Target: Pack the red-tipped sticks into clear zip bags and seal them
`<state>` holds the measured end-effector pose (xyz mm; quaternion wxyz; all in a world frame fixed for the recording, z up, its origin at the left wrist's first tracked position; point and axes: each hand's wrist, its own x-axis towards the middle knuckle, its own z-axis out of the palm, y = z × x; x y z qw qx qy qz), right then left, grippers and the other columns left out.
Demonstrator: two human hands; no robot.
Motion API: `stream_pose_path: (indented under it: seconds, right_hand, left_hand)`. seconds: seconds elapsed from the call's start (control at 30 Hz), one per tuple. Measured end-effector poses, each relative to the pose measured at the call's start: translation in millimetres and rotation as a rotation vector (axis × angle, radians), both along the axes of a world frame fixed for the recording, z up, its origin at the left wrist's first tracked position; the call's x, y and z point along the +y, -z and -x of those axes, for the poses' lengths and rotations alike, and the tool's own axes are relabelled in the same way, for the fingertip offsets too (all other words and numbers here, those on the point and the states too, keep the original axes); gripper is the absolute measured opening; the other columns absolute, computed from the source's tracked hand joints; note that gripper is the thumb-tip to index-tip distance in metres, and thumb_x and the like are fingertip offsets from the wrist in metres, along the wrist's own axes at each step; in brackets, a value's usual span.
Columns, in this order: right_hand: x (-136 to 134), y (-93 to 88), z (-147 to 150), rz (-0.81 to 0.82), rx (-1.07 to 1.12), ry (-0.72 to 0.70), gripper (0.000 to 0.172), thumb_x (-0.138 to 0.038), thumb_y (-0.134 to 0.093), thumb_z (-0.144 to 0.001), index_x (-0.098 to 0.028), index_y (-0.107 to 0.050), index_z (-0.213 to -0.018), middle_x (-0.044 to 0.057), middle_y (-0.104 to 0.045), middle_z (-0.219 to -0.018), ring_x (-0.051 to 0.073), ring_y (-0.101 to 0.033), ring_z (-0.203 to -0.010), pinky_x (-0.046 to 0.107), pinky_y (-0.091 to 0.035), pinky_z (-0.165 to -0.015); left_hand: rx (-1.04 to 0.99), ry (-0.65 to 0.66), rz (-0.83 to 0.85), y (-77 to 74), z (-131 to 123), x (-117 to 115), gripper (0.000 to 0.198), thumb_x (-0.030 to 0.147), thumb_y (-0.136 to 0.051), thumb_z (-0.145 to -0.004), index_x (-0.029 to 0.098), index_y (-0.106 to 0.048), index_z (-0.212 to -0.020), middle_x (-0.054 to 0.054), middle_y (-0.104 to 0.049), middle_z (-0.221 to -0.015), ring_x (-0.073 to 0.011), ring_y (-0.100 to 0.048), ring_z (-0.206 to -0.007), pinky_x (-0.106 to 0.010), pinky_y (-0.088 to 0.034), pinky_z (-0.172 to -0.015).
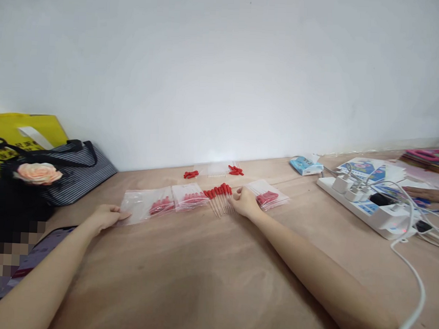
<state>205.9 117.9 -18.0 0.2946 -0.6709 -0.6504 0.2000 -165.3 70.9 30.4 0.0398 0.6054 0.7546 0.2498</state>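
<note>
My left hand [106, 215] lies on the wooden table [199, 271], fingertips touching the corner of a clear plastic bag [147, 205] with red-capped pieces inside. My right hand [244, 201] rests with curled fingers beside a loose row of clear droppers with red bulbs [218, 194], touching their right side. A second filled bag [191, 196] lies between the first bag and the row. A third filled bag [267, 194] sits just right of my right hand. Loose red bulbs [190, 174] and a further red bulb cluster [236, 171] with clear tubes lie near the wall.
A striped bag with a pink flower [57, 170] and a yellow bag [22, 129] stand at the left. A white power strip [371, 212] with chargers and cables lies at the right, beside a blue packet [306, 165] and leaflets. Another person's arm [427, 195] shows at far right.
</note>
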Motion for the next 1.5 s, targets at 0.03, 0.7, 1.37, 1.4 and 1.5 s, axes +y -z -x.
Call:
stream_pose_path:
  seconds: [0.03, 0.7, 1.37, 1.4, 1.5]
  right_hand:
    - [2, -2.5, 2, 0.019, -0.014, 0.001, 0.030, -0.031, -0.059, -0.068, -0.013, -0.056, -0.092, 0.011, -0.065, -0.085, 0.020, -0.060, -0.083, 0.024, -0.041, -0.065]
    - [1, -7.0, -3, 0.058, -0.056, -0.090, 0.016, -0.021, -0.054, -0.073, -0.013, -0.058, -0.086, 0.008, -0.065, -0.066, 0.017, -0.062, -0.061, 0.023, -0.042, -0.055]
    - [3, -8.0, 38, -0.154, -0.489, -0.463, 0.052, -0.051, -0.037, -0.079, -0.034, -0.037, -0.129, 0.008, -0.031, -0.137, 0.030, -0.025, -0.125, 0.058, -0.009, -0.097]
    - [5, -6.2, 38, -0.137, -0.511, -0.475, 0.051, -0.048, -0.033, -0.082, -0.035, -0.034, -0.131, 0.008, -0.028, -0.139, 0.030, -0.022, -0.127, 0.060, -0.006, -0.096]
    - [6, -3.0, 39, -0.111, -0.551, -0.473, 0.049, -0.042, -0.025, -0.085, -0.035, -0.027, -0.134, 0.008, -0.024, -0.142, 0.028, -0.017, -0.130, 0.060, -0.001, -0.097]
  left_hand:
    - [0.008, -0.027, 0.031, -5.2, -1, -2, 0.027, 0.035, -0.062, -0.066, 0.011, -0.057, -0.056, 0.003, -0.052, -0.044, -0.0150, -0.053, -0.044, -0.020, -0.039, -0.043]
    - [-0.661, 0.713, 0.586, 9.4, -145, -58, 0.037, 0.049, -0.062, -0.070, 0.017, -0.051, -0.087, 0.002, -0.054, -0.066, -0.0121, -0.054, -0.057, -0.023, -0.043, -0.053]
    - [0.094, 0.887, 0.181, 31.3, -167, -80, 0.038, 0.037, -0.046, -0.084, 0.023, -0.050, -0.119, -0.009, -0.043, -0.131, -0.0270, -0.039, -0.121, -0.047, -0.035, -0.098]
    - [0.088, 0.889, 0.175, 31.3, -167, -80, 0.038, 0.037, -0.047, -0.084, 0.024, -0.050, -0.118, -0.008, -0.044, -0.131, -0.0271, -0.039, -0.120, -0.047, -0.036, -0.098]
    - [0.070, 0.895, 0.155, 32.0, -167, -80, 0.037, 0.036, -0.048, -0.083, 0.023, -0.052, -0.117, -0.009, -0.044, -0.130, -0.0270, -0.041, -0.119, -0.047, -0.036, -0.098]
